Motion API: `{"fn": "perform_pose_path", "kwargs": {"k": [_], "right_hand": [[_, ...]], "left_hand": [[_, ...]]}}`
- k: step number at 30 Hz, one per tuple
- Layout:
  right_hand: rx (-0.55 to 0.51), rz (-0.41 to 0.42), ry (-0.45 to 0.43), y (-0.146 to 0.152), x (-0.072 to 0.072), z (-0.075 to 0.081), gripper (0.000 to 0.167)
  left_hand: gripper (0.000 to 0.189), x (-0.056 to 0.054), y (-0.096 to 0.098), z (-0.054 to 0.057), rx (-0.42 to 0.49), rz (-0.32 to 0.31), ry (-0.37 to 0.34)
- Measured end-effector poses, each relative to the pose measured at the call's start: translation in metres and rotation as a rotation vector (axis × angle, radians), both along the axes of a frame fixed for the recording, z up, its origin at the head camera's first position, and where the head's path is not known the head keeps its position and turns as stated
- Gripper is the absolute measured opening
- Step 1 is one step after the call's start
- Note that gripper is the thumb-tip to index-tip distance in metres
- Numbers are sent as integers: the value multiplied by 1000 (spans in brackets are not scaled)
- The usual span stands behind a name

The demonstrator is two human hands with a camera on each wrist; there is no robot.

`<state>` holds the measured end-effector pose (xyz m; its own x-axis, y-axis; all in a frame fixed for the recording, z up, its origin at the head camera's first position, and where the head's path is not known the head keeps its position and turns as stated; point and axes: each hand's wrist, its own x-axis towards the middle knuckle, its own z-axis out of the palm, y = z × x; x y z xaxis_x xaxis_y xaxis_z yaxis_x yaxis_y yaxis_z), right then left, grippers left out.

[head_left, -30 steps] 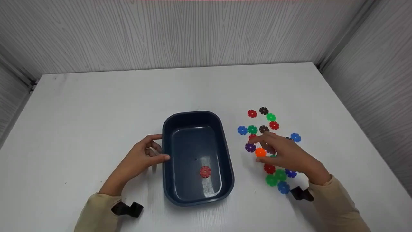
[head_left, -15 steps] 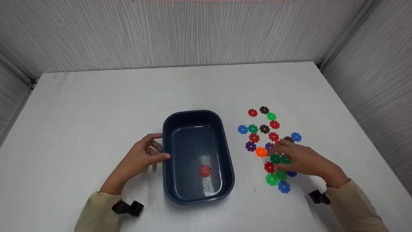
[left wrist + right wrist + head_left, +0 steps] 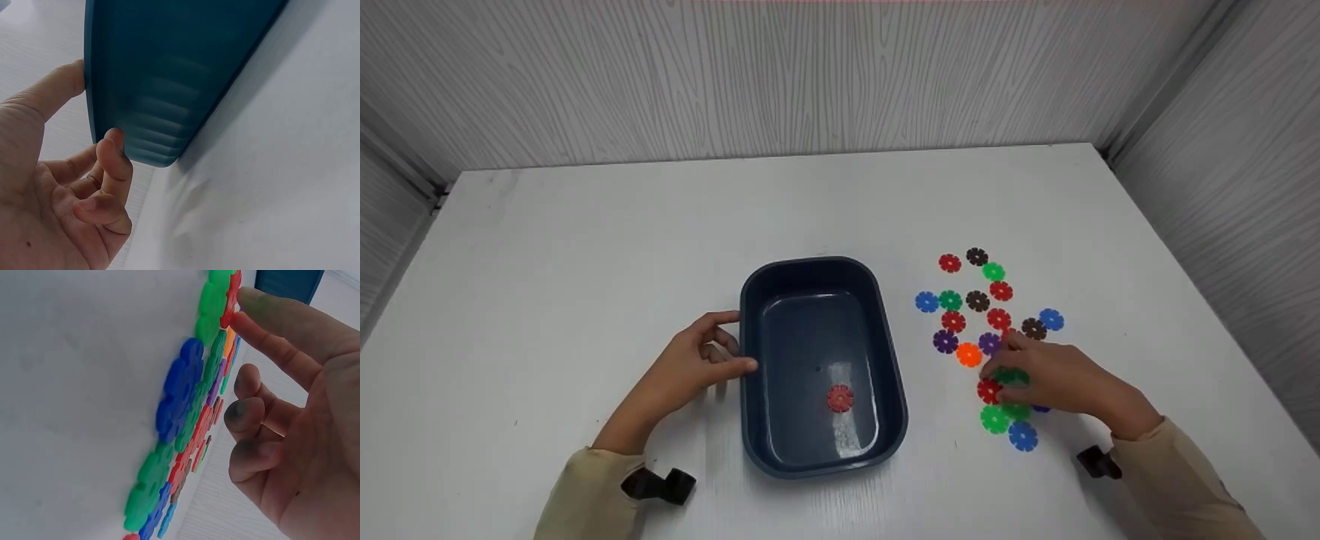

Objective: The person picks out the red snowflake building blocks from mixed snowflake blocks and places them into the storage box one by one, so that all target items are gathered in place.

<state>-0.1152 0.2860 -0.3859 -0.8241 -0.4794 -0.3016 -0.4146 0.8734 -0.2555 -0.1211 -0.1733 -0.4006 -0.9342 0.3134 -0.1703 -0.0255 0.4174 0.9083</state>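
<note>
A dark blue plastic tub [image 3: 817, 330] stands on the table, with one red notched disc [image 3: 840, 398] lying inside. My left hand [image 3: 699, 356] holds the tub's left rim, thumb over the edge and fingers against the outer wall. In the left wrist view, the left hand [image 3: 73, 185] has its lower fingers curled beside the wall of the tub [image 3: 163, 84]. Right of the tub, my right hand [image 3: 1054, 375] pinches a red notched disc [image 3: 988, 391] among green ones. In the right wrist view, thumb and index fingertips meet this red disc [image 3: 231, 301]; the right hand's [image 3: 292, 416] other fingers are curled.
Loose notched discs lie around the right hand: an orange disc [image 3: 969, 355], a purple disc [image 3: 946, 342], a light green disc [image 3: 994, 419], a blue disc [image 3: 1023, 436] and several more. Some overlap. Grey wood-grain panels [image 3: 780, 82] border the table at the back and sides.
My right hand moved right and toward me across the discs, then lowered, its thumb and index finger coming onto a red disc. The left hand and tub stayed in place.
</note>
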Motion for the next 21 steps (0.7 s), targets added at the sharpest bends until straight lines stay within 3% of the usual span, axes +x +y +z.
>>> {"fn": "perform_pose_path", "kwargs": {"k": [6,21], "right_hand": [[12,-22,-1,-3,0,-1,28],[45,19,47,-5,1,0,35]], "left_hand": [[73,0,0,0,3,-3,3],[72,0,0,0,-7,1,16]]}}
